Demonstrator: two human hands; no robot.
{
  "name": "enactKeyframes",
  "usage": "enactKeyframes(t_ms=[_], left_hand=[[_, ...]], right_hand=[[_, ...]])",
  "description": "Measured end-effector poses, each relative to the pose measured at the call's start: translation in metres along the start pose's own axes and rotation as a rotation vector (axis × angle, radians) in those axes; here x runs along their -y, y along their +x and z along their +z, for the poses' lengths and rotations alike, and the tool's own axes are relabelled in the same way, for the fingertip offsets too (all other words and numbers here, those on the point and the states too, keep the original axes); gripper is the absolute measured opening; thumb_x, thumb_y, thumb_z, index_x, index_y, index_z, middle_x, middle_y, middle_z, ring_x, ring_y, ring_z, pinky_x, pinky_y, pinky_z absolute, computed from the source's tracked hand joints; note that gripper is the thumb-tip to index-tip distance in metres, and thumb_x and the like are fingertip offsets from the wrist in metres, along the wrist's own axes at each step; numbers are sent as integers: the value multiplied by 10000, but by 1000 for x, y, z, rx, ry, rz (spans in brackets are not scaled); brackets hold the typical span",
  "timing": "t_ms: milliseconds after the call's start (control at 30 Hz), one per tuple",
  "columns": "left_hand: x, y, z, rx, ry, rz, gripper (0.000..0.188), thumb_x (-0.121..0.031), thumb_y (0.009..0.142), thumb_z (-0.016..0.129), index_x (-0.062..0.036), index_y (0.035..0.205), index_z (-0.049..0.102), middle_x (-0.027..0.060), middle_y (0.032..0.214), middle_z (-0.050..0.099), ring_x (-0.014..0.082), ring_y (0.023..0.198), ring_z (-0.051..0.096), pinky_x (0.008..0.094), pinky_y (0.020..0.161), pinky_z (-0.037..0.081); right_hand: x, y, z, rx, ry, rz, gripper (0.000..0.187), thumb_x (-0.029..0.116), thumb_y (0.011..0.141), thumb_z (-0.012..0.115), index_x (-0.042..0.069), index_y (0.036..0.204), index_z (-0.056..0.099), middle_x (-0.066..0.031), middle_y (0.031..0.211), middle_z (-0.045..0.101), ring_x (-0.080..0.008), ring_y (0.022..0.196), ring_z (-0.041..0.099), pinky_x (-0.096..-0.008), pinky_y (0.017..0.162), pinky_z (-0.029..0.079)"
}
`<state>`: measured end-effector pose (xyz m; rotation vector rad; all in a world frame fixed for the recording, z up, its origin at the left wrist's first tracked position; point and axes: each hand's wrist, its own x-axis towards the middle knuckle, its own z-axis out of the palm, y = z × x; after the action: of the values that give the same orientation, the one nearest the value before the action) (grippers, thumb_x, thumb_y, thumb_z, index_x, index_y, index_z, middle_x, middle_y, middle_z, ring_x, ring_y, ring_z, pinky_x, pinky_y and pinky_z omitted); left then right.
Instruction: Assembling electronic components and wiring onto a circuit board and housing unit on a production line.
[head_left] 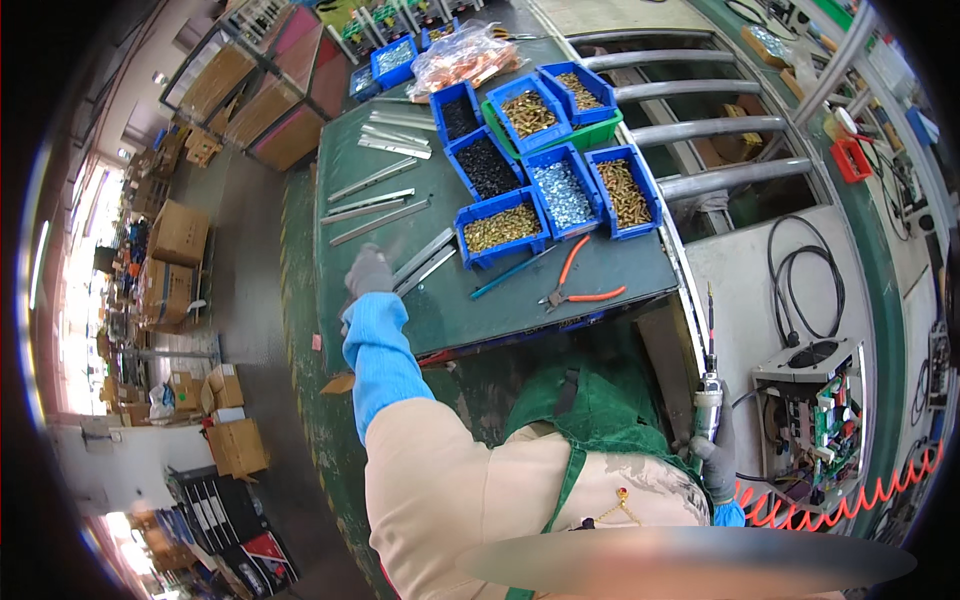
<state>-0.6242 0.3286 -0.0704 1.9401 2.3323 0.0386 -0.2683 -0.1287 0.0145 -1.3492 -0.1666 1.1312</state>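
My left hand (370, 272), in a grey glove with a blue sleeve, is over the near left part of the green work table (345, 350). Motion smears its fingers, and whether they hold anything is unclear. Right beside it lie metal strips (424, 262); further strips (378, 206) are spread beyond it. My right hand (716, 466), also in a grey glove, is wrapped round a silver power screwdriver (708, 408) with its bit pointing away from me. This tool is held beside an opened unit with circuit boards (815, 420).
Blue bins of small fasteners (500, 228) stand grouped on the table. Orange-handled cutters (585, 295) and a thin teal tool (510, 274) lie in front. To the right are a roller conveyor (735, 180), a black cable (805, 275) and a red coiled hose (840, 508).
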Motion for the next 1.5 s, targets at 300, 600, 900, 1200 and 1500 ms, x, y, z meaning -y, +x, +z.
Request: enactKeyframes(t_ms=[300, 600, 900, 1200, 1500], left_hand=[[-90, -5, -23, -367, -223, 487, 185, -220, 902, 492, -134, 1053, 556, 144, 966, 625, 367, 860, 615, 471, 707, 475], [-133, 22, -46, -673, 81, 433, 207, -171, 890, 469, -140, 1076, 556, 113, 935, 627, 309, 862, 629, 437, 705, 497], [-150, -43, -80, 284, -890, 432, 271, -177, 967, 437, -130, 1211, 547, 68, 769, 604, 116, 614, 561, 251, 558, 468], [-285, -193, -46, 1610, -1583, 453, 777, -652, 917, 306, 8, 1297, 462, 67, 793, 564, 110, 638, 449, 234, 527, 386], [-383, -333, 1, 1296, -1115, 1011, 439, -310, 923, 567, 11, 1223, 581, 55, 1003, 597, 113, 884, 505, 244, 840, 404]], right_hand=[[-7, -24, -30, -158, -23, 31, 1033, 256, 569, 678, 125, 1472, 193, -89, 764, 539, -161, 590, 565, -254, 501, 481], [-16, -54, -44, -254, -28, -25, 1019, 271, 586, 659, 131, 1477, 184, -83, 767, 546, -165, 613, 575, -256, 521, 484], [-21, -59, -44, -311, -25, -78, 975, 331, 624, 647, 96, 1463, 209, -78, 754, 549, -140, 588, 548, -241, 490, 442], [-13, -60, -53, -232, 80, -99, 1080, 133, 535, 657, 121, 1493, 160, -134, 1039, 552, -170, 658, 578, -264, 553, 491], [-20, -137, -69, -574, 255, -222, 1061, 35, 541, 620, 155, 1494, 169, -102, 825, 564, -187, 646, 581, -284, 560, 499]])
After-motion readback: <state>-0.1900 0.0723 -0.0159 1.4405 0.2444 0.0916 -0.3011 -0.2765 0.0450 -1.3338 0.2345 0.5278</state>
